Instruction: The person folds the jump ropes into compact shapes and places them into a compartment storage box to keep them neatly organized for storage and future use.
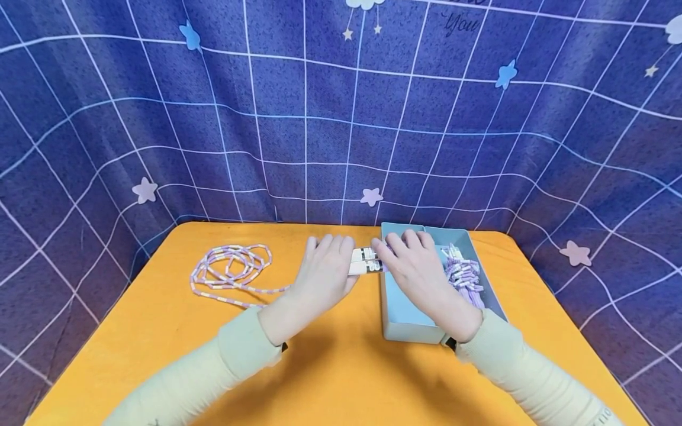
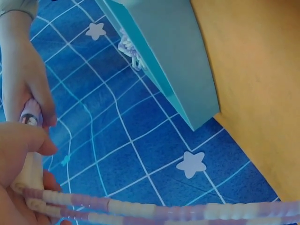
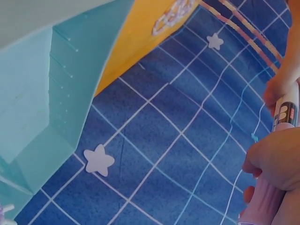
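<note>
Both hands meet above the table around the two handles (image 1: 365, 261) of a beaded jump rope, which lie side by side. My left hand (image 1: 326, 267) grips their white ends. My right hand (image 1: 417, 267) holds the purple grip ends, seen in the right wrist view as a purple handle (image 3: 263, 200). Between the hands a dark printed band (image 3: 285, 112) shows on the handles. Two white-and-purple beaded cords (image 2: 154, 212) run out from under the left hand. The rest of the beaded rope (image 1: 230, 273) lies in loose loops on the left of the table.
A light blue box (image 1: 412, 333) stands on the right, partly beneath the right hand and forearm. Inside it lies a bundle of purple-and-white pieces (image 1: 465, 275). An orange cloth (image 1: 319, 378) covers the table, and a blue grid-patterned curtain (image 1: 277, 136) hangs behind it.
</note>
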